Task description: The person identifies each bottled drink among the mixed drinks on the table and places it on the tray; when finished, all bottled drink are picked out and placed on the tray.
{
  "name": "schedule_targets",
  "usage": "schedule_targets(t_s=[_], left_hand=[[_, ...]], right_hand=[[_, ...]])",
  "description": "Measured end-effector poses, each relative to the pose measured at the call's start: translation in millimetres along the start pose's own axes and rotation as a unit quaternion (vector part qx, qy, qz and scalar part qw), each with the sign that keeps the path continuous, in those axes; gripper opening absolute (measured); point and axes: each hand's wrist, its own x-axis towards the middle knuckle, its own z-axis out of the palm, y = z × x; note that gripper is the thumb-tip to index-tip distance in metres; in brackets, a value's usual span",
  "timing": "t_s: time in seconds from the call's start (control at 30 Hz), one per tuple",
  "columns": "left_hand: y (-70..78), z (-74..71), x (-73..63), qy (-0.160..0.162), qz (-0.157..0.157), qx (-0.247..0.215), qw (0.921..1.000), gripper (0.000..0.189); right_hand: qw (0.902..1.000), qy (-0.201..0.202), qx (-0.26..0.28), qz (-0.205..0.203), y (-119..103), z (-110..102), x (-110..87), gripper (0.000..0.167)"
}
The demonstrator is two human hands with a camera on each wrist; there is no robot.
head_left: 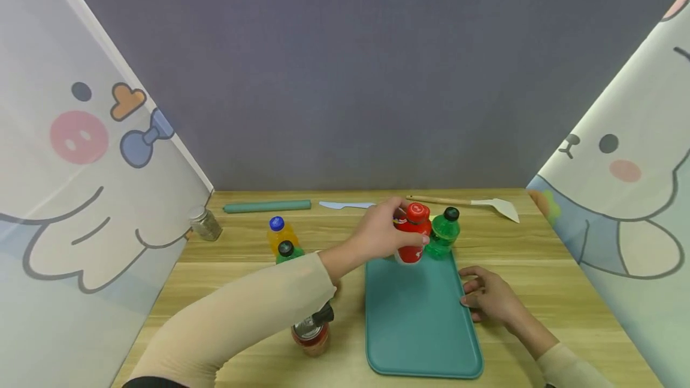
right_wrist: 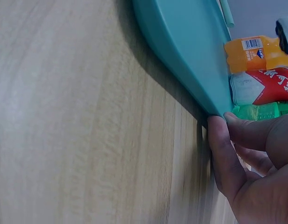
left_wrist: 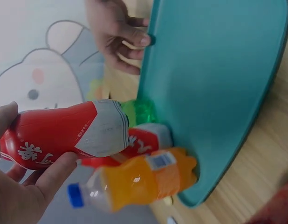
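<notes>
My left hand (head_left: 380, 231) grips a red-and-white soda bottle (left_wrist: 65, 133), fingers and thumb round its upper part, over the far end of the teal tray (head_left: 420, 322). Below it in the left wrist view, a second red-and-white bottle (left_wrist: 145, 143) stands on the tray between an orange soda bottle (left_wrist: 151, 177) with a blue cap and a green bottle (left_wrist: 140, 111). The green one shows its black cap in the head view. At the tray's right edge, my right hand (head_left: 487, 297) pinches the rim between thumb and index finger.
Left of the tray stand another orange bottle (head_left: 283, 235), a green bottle (head_left: 291, 252) and a reddish jar (head_left: 311, 340), partly behind my left sleeve. A shaker (head_left: 205, 224) is at far left. Along the back lie a teal rod (head_left: 266, 206), a knife (head_left: 345, 205) and a spatula (head_left: 501, 205).
</notes>
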Motion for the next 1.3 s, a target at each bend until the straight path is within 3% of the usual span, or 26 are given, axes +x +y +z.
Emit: schedule_targets(t_s=[0.27,0.43,0.6,1.0,1.3], left_hand=[[2.2,39.4,12.8,-0.014,-0.027,0.027,0.9992,0.062],[-1.4,60.5,11.8,-0.023,-0.048,0.034,0.998,0.057],[-4.8,76.8,9.3,-0.03,-0.047,0.037,0.9977,0.053],[-8.4,100.9,13.5,-0.016,-0.054,0.07,0.9959,0.053],[-7.6,108.7,18.7,-0.012,-0.045,0.095,0.9944,0.055]], right_hand=[[1.0,-0.003,-0.003,0.006,-1,-1,0.8,0.061],[0.9999,-0.003,-0.005,0.01,0,0,3.0,0.06],[0.9999,-0.005,-0.008,0.005,0,-2,2.8,0.06],[0.9999,0.0,-0.007,0.013,-2,-2,1.3,0.061],[0.9999,-0.002,0.001,0.014,-2,-2,1.3,0.061]])
